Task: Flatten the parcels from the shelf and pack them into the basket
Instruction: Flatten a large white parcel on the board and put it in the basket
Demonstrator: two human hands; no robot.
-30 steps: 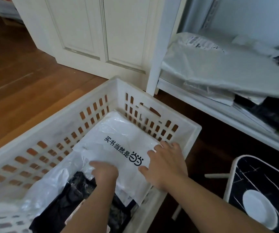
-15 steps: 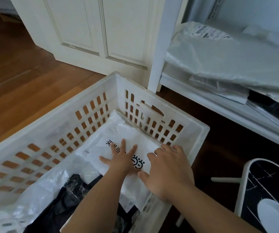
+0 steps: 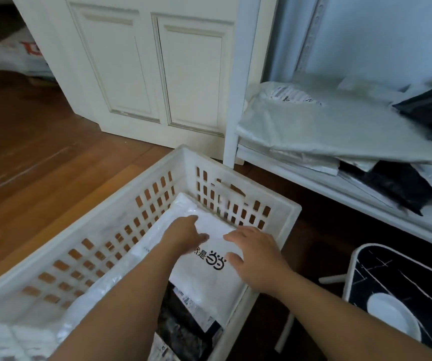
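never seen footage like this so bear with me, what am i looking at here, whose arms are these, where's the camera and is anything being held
There is no machine here. The camera sits on a person's head and looks forward and down, so the two bare arms coming in from the bottom are that person's own. Both the left hand and the right hand lie with fingers spread flat on a white parcel with black print, pressing it down; neither grips anything. The parcel lies in a white slotted basket on a wooden floor, on top of other white and black bags. To the right, a low white shelf holds more grey, white and black parcels.
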